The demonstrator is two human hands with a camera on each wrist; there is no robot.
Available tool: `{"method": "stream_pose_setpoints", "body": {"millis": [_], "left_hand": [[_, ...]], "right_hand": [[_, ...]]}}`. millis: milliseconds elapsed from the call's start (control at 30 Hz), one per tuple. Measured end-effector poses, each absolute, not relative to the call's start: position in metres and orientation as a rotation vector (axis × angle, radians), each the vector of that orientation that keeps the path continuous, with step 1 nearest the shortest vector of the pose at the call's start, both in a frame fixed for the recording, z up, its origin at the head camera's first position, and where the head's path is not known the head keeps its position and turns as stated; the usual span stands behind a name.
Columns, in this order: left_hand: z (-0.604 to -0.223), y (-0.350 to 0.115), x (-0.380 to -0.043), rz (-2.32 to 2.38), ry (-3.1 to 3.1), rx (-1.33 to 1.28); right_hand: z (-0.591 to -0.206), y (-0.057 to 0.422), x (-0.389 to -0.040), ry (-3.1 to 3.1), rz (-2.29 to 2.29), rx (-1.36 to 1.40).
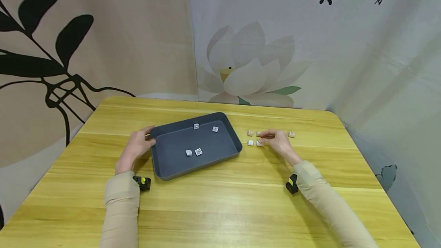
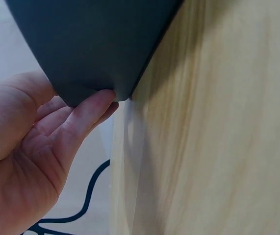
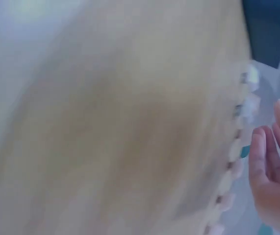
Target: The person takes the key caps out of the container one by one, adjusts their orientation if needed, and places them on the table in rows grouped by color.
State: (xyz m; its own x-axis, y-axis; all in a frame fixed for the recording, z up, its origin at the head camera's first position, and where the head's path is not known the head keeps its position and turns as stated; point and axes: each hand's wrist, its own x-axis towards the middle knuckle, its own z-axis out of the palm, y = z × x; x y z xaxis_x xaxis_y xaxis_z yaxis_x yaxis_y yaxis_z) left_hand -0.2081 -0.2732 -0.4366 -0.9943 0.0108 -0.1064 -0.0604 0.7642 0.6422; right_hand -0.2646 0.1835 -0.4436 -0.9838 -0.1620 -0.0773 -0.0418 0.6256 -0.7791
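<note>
A dark grey rectangular tray (image 1: 172, 173) lies at a slant on the table. My left hand (image 1: 138, 144) grips its left end, and the left wrist view shows the thumb and fingers (image 2: 93, 105) at the tray's end wall. Inside the tray are several small white keycaps (image 1: 198, 151), scattered. To its right, more keycaps stand in two short rows, white ones (image 1: 250, 143) in front and pinkish ones (image 1: 250, 133) behind. My right hand (image 1: 278, 141) is over these rows, thumb and fingers apart, the fingertips beside a white keycap (image 1: 258, 143). The hand hides part of the rows.
A pinkish keycap (image 1: 291, 134) sits to the right of my right hand. The wooden table (image 1: 220, 209) runs back to a printed curtain (image 1: 155, 41) with plant and flower pictures. The right wrist view is blurred.
</note>
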Motion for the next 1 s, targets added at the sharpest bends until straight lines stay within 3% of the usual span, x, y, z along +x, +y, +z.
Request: {"method": "stream_pose_setpoints", "body": {"millis": [400, 1000], "left_hand": [[-0.436, -0.272, -0.208, 1.040, 2.860, -0.041], [-0.436, -0.272, -0.208, 1.013, 2.876, -0.042]], "right_hand": [[-0.405, 0.124, -0.254, 2.456, -1.592, -0.503], [-0.430, 0.027, -0.246, 2.358, -1.291, -0.889]]}}
